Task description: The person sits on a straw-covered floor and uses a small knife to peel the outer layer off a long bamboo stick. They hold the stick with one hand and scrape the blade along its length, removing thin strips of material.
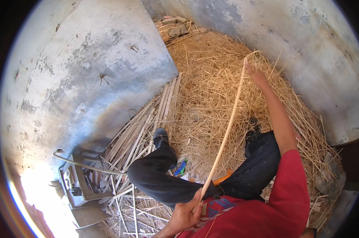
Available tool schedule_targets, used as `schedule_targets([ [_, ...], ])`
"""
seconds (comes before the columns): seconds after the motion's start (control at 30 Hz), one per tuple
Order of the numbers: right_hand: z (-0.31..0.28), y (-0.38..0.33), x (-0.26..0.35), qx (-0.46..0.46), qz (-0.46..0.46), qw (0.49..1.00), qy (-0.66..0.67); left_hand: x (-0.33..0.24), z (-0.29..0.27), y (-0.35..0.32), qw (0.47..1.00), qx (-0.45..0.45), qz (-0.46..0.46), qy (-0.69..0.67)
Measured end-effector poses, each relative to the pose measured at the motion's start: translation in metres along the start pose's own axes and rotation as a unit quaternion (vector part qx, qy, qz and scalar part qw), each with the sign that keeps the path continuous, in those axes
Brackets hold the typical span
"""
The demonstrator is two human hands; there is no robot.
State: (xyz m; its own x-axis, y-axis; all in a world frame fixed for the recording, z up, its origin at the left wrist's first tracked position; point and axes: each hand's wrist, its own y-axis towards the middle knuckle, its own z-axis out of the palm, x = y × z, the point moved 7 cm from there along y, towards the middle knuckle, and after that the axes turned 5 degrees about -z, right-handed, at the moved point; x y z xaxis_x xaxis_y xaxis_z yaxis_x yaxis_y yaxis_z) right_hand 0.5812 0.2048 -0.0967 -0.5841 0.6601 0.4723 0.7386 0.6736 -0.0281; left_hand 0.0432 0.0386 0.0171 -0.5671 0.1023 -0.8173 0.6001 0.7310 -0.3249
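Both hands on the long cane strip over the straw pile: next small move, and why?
Probably slide the right hand back along the cane strip toward the left hand. The strip runs taut between both hands, the right arm is stretched out over the straw pile, and the far tip curls just past that hand.

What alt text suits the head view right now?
A seated person stretches a long pale cane strip between the left hand near the lap and the raised right hand, above a straw pile beside grey walls.
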Motion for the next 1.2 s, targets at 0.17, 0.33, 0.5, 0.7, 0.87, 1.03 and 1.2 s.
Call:
schedule_targets([
  [0.17,0.009,-0.084,0.078,0.245,-0.144,0.958,0.040,0.029,-0.010,0.026,0.979,-0.081,-0.099,-0.156],
  [0.33,0.017,-0.214,0.148,0.249,-0.363,0.897,-0.034,0.032,-0.018,0.053,0.936,-0.064,-0.140,-0.315],
  [0.5,0.015,-0.296,0.189,0.181,-0.545,0.818,0.032,0.026,-0.013,0.059,0.929,-0.037,-0.113,-0.352],
  [0.7,0.015,-0.244,0.182,0.058,-0.488,0.870,0.031,0.026,-0.007,0.053,0.929,-0.049,-0.108,-0.352],
  [0.87,0.013,-0.275,0.184,0.034,-0.552,0.832,0.048,0.024,-0.003,0.053,0.923,-0.037,-0.115,-0.364],
  [1.03,0.009,-0.244,0.179,-0.047,-0.543,0.834,0.084,0.020,0.003,0.054,0.904,-0.005,-0.103,-0.414],
  [1.2,0.015,-0.186,0.162,0.049,-0.414,0.909,-0.011,0.021,0.017,0.045,0.872,0.016,-0.118,-0.475],
])
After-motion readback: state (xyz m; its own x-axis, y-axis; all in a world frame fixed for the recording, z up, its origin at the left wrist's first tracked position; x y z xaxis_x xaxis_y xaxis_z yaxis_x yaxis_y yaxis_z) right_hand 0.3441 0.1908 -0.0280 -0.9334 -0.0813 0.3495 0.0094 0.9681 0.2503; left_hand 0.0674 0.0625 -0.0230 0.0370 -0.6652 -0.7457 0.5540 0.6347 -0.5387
